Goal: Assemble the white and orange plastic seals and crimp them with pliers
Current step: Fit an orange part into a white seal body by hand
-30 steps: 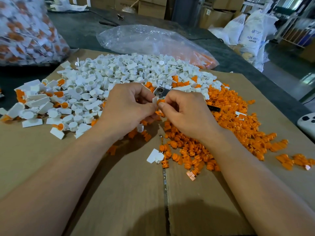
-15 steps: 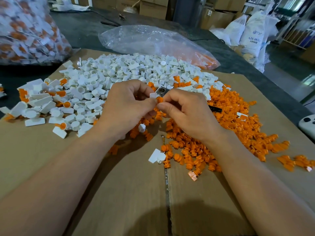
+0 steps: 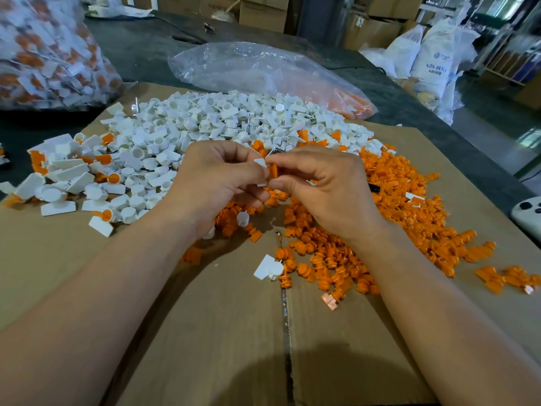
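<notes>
My left hand (image 3: pixel 216 183) pinches a small white seal body (image 3: pixel 261 164) between thumb and fingers. My right hand (image 3: pixel 325 189) pinches an orange insert (image 3: pixel 273 171) and holds it against the white piece; the two hands meet above the piles. Behind them lies a heap of white seal bodies (image 3: pixel 205 124), and to the right spreads a heap of orange inserts (image 3: pixel 409 206). A bit of metal, maybe pliers (image 3: pixel 273 151), shows just behind my fingers, mostly hidden. Assembled white-and-orange seals (image 3: pixel 58 174) lie at the left.
Everything sits on a flattened cardboard sheet (image 3: pixel 205 332) on a dark table. A clear plastic bag (image 3: pixel 257 71) lies behind the piles, and a full bag of seals (image 3: pixel 44 54) stands at the far left. A loose white seal (image 3: pixel 268 268) lies near the cardboard seam.
Both hands have stayed together at the same spot. The orange insert has turned more upright against the white piece, and my fingers have shifted slightly round them.
</notes>
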`<action>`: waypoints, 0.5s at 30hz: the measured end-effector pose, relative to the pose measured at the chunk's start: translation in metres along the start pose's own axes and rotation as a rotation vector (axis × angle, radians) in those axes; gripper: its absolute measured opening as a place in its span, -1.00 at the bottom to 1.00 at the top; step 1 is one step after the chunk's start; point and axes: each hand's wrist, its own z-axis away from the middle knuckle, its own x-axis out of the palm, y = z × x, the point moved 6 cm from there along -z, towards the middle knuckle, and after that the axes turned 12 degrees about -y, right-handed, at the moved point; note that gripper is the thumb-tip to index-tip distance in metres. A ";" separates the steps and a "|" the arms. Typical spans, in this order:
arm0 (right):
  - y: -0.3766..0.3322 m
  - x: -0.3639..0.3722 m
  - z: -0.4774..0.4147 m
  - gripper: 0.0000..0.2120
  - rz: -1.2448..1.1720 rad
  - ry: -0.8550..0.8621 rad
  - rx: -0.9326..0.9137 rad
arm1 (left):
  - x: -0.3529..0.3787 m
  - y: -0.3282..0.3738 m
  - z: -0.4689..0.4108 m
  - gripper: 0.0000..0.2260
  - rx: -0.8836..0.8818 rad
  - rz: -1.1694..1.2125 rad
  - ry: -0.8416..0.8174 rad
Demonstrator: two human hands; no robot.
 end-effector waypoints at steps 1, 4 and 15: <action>0.000 0.000 0.000 -0.74 0.007 0.002 -0.001 | 0.000 0.000 0.000 -0.85 -0.004 0.004 0.000; 0.000 0.001 -0.001 -0.73 0.012 -0.002 0.003 | 0.000 -0.001 0.000 -0.85 -0.011 0.000 0.001; 0.001 0.001 -0.001 -0.72 0.024 -0.006 0.012 | -0.001 -0.003 0.000 -0.85 -0.031 0.007 0.000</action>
